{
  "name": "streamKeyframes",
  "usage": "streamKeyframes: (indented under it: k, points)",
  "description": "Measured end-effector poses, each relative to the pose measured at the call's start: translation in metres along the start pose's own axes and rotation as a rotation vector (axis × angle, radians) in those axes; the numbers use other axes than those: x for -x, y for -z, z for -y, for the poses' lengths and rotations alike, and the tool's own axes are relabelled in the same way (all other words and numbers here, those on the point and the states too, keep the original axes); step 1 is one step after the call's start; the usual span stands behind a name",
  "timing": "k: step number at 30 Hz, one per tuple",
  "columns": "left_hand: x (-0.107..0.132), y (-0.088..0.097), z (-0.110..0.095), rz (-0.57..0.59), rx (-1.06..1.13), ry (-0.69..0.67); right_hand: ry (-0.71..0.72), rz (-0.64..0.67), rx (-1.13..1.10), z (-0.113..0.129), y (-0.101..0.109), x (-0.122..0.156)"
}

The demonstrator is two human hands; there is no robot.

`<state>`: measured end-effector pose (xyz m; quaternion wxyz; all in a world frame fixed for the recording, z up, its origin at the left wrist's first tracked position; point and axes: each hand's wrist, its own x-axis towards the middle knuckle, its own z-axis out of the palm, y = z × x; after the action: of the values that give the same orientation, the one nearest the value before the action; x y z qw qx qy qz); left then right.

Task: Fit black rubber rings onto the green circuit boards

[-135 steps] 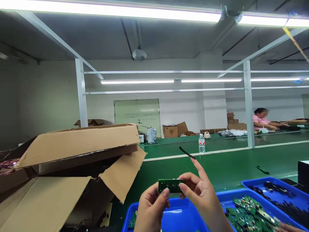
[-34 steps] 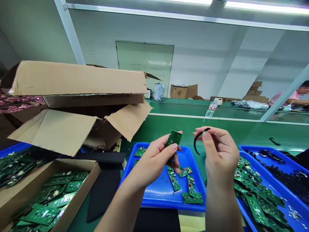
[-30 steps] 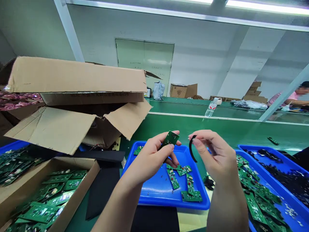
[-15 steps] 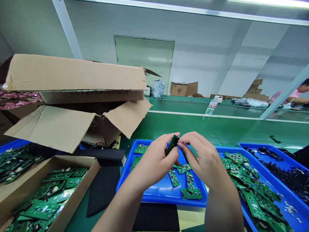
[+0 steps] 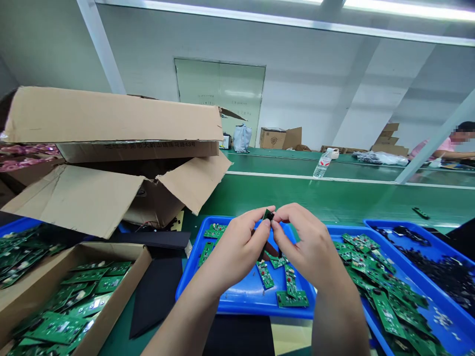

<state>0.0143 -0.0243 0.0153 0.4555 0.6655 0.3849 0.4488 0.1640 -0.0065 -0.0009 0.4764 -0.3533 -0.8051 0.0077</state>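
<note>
My left hand (image 5: 243,242) grips a green circuit board (image 5: 266,214) between thumb and fingers, and most of the board is hidden by them. At the board's end, the thumb and fingertips of my right hand (image 5: 306,242) pinch a small black part (image 5: 271,216), whose exact kind I cannot make out. Both hands are held above a blue tray (image 5: 256,307), where several loose circuit boards (image 5: 292,299) lie, some of them overlapping.
At left, a cardboard box (image 5: 139,257) holds stacked boards, below a big open carton (image 5: 111,118). Another blue tray (image 5: 374,324) at right carries a board pile; beyond it a tray holds black parts (image 5: 438,267). A bottle (image 5: 322,164) stands farther back, and a person (image 5: 445,147) sits far right.
The circuit board has turned in my left hand, so less of its face shows. My fingertips have drawn closer together at its end. The whole view has shifted slightly.
</note>
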Motion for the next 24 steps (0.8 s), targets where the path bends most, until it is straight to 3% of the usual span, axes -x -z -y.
streamKeyframes:
  k: [10,18,24]
  points:
    - [0.0004,0.0006,0.0004,0.006,-0.096,0.006,-0.009,-0.006,0.03,-0.0015,-0.0005,0.0009]
    - [-0.0003,-0.0022,0.0028,-0.117,-0.392,-0.065,-0.025,-0.032,0.086,0.0003,-0.0043,0.0003]
    - [-0.0028,-0.0029,0.0057,-0.129,-0.383,-0.08,-0.158,-0.072,0.054,0.0011,-0.0078,0.0001]
